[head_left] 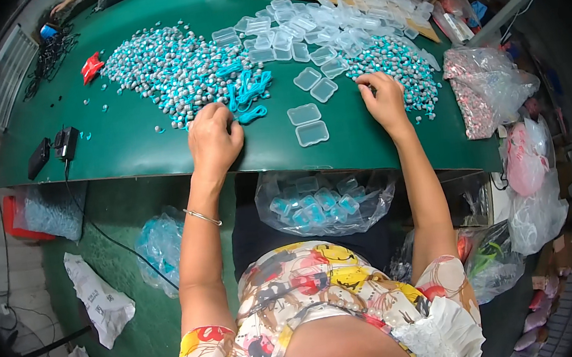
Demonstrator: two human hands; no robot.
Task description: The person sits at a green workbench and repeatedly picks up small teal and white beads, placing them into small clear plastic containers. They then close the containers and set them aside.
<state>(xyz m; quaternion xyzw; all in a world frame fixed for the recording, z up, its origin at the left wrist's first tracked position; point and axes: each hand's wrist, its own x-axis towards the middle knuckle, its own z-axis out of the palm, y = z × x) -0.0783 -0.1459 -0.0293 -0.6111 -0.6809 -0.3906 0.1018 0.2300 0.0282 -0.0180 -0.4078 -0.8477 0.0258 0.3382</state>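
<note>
My left hand (214,136) is at the near edge of a large pile of small grey-and-blue pieces (159,70). Its fingers are curled down, and their tips are hidden behind the hand. Beside it lie bundles of blue cord (249,92). My right hand (385,102) is closed at the left edge of a smaller pile of similar pieces (423,91), its thumb and fingers drawn together. Anything between the fingers of either hand is too small or hidden to name. Between my hands an unfolded clear plastic case (311,133) lies flat on the green table (143,148).
Many clear cases (294,28) cover the table's far side. A red packet (91,68) and a black adapter (66,143) lie at left. A bag of pinkish pieces (476,92) stands at right. Below the front edge, a clear bag (373,214) holds several filled cases.
</note>
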